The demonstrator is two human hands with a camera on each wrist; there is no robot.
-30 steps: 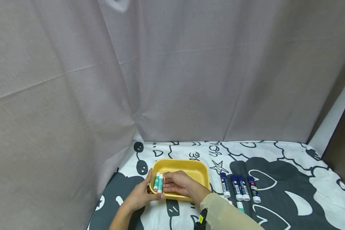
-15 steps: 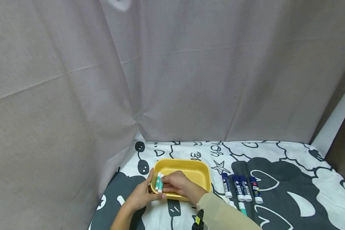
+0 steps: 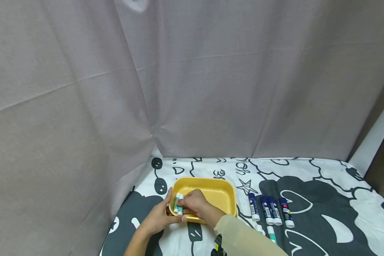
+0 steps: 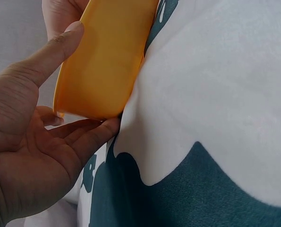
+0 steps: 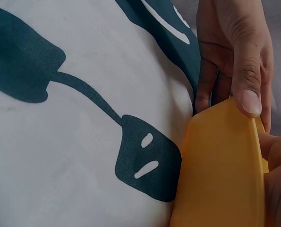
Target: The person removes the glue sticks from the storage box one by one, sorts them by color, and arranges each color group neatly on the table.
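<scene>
A yellow tray [image 3: 220, 197] sits on the patterned cloth in the head view. My left hand [image 3: 155, 217] grips its left end, thumb at the front rim; the left wrist view shows fingers spread under the tray's end [image 4: 102, 61]. Two green glue sticks with white caps lie side by side in the tray's left part. My right hand [image 3: 200, 205] reaches inside and pinches the right-hand glue stick [image 3: 181, 196], covering part of it. Beside it, the left glue stick [image 3: 176, 202] rests near the tray wall. In the right wrist view the tray's side hides most of my right hand [image 5: 279, 189].
Right of the tray, several dark blue glue sticks [image 3: 253, 206] lie in a loose row. Closer to me lie a green-and-white glue stick [image 3: 271, 234] and a white end of another [image 3: 259, 228], partly behind my right sleeve [image 3: 243, 234]. A grey curtain [image 3: 204, 89] hangs behind.
My right hand, earlier open beside the two glue sticks, has moved left onto the right one and now pinches it. My left hand keeps its grip on the tray.
</scene>
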